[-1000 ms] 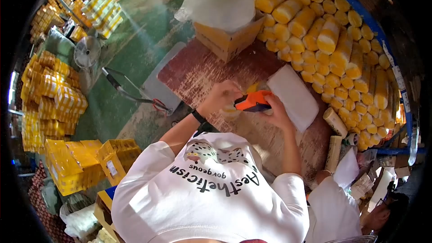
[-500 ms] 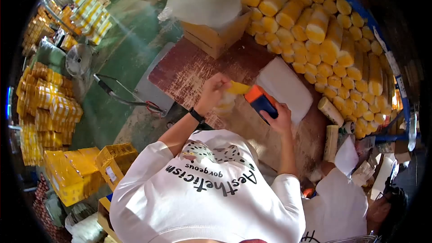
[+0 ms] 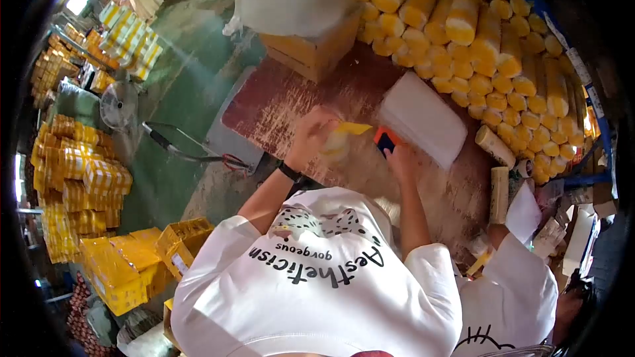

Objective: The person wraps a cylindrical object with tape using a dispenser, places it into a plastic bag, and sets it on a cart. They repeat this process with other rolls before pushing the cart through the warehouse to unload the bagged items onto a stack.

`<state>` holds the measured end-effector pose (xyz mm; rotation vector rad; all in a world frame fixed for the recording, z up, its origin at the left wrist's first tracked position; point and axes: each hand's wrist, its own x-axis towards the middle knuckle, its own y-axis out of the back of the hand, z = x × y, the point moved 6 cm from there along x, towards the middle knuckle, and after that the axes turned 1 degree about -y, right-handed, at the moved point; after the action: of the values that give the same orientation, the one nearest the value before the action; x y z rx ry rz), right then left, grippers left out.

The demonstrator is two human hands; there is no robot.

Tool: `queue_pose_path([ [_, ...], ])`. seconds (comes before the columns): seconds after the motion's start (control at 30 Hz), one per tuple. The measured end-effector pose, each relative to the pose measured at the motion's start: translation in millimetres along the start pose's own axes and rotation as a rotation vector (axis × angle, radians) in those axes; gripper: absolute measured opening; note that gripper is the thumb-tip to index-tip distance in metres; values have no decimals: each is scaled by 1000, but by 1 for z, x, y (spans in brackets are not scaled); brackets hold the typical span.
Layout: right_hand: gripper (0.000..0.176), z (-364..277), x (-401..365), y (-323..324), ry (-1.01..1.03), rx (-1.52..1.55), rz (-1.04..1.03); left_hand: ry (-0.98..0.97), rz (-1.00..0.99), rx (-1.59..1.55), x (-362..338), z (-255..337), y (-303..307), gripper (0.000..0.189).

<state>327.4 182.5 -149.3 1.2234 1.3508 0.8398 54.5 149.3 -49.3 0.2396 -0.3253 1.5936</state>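
Roll: pale wrapped roll with yellow label (image 3: 340,140), over the red-brown worktop (image 3: 284,102); blurred.
Left hand (image 3: 311,135): fingers closed around the roll.
Right hand (image 3: 400,158): fingers grip one orange and dark blue hand tool (image 3: 385,139), partly covered.
Writing: white shirt (image 3: 317,277) reads "Aestheticism gorgeous".
Nearby: one white foam slab (image 3: 423,119), two loose cream rolls (image 3: 495,147).

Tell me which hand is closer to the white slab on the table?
Right. The right hand, holding an orange tool, sits just beside the white slab; the left hand is farther left, holding a yellow-capped roll.
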Motion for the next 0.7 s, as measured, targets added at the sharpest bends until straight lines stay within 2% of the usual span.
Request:
queue_pose_path([
  [0.07,42,-8,4,-3,72,-32,126,-35,-85,23,7,8,-3,6],
  [0.17,42,-53,-11,74,471,736,339,-116,-85,101,9,13,-4,6],
  [0.27,35,-111,-49,141,837,878,179,-55,-88,117,10,16,-7,7],
  [0.37,23,-131,-43,129,970,674,139,23,-81,104,9,14,-6,10],
  [0.47,14,-133,-36,133,979,753,190,-200,-72,285,10,21,-2,19],
  [0.57,15,-134,-48,158,1002,709,384,-287,-70,486,8,45,-13,32],
  [0.67,17,-142,-73,198,1049,617,526,-357,65,528,9,44,-17,47],
  [0.7,18,-136,-75,204,994,650,539,-247,96,394,10,35,-11,50],
])
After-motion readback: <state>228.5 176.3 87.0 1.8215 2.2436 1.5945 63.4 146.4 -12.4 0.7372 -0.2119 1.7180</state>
